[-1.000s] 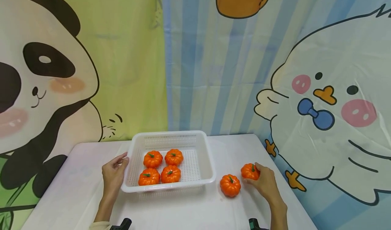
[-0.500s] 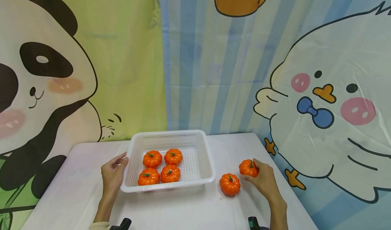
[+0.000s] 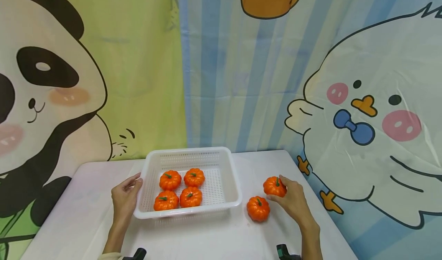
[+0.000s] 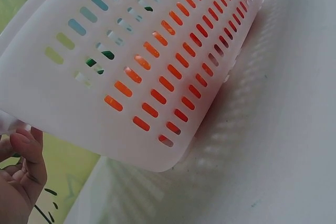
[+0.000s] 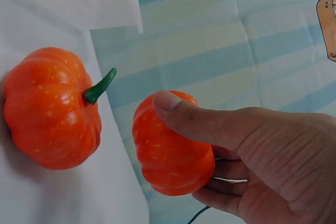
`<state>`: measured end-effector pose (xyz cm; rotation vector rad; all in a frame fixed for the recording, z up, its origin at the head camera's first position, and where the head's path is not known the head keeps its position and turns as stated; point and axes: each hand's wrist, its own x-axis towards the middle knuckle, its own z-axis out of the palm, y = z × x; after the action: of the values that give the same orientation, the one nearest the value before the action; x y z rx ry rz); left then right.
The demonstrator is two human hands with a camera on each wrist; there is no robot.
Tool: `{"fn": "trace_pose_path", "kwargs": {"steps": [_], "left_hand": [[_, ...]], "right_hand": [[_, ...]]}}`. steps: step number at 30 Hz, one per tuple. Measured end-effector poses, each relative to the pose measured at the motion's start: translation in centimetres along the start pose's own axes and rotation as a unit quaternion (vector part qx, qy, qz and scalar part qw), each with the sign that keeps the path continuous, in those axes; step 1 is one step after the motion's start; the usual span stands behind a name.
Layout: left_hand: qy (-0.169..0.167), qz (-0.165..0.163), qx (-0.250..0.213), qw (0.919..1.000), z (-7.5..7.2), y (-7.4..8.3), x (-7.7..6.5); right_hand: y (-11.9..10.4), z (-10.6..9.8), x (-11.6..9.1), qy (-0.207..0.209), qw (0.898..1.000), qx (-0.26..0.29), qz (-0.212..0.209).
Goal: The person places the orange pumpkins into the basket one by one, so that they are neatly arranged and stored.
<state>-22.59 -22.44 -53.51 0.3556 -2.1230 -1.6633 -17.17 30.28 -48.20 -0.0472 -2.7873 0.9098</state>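
Observation:
In the head view my right hand (image 3: 291, 198) grips a small orange pumpkin (image 3: 274, 186) by its side. The right wrist view shows the thumb across this pumpkin (image 5: 170, 156) and the other fingers behind it. A second pumpkin (image 3: 258, 209) with a green stem sits on the table just nearer to me. My left hand (image 3: 125, 196) holds the left rim of a white plastic basket (image 3: 221, 204). Up close, its fingers (image 4: 29, 148) are curled at the basket's rim. Several pumpkins stand inside the basket, toward its left, one of them a front-left pumpkin (image 3: 166, 201).
A white cloth covers the table (image 3: 193, 239). Printed curtains, one with a panda (image 3: 51, 76) and one with a white chick (image 3: 366, 156), hang behind and beside it. Dark device parts (image 3: 287, 252) show by both wrists at the bottom edge.
My right hand has moved left and slightly up in the view with its pumpkin, closer to the basket. The left hand keeps its place on the rim. The head view has shifted slightly.

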Motion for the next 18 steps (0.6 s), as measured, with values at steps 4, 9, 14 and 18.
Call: {"fn": "trace_pose_path", "kwargs": {"steps": [4,9,14,18], "left_hand": [[-0.001,0.002,-0.003,1.0000,0.0,0.0,0.1],[-0.001,0.002,-0.005,1.0000,0.0,-0.1,0.1],[0.001,0.002,-0.004,1.0000,0.1,0.0,0.0],[0.001,0.005,-0.001,1.0000,0.1,0.1,-0.1]], "right_hand": [[-0.5,0.1,0.3,0.002,1.000,0.006,-0.009],[-1.1,0.1,0.7,0.012,1.000,0.001,-0.027],[-1.8,0.0,1.1,0.021,0.999,-0.007,-0.037],[-2.3,0.1,1.4,0.021,0.999,-0.002,-0.041]]}}
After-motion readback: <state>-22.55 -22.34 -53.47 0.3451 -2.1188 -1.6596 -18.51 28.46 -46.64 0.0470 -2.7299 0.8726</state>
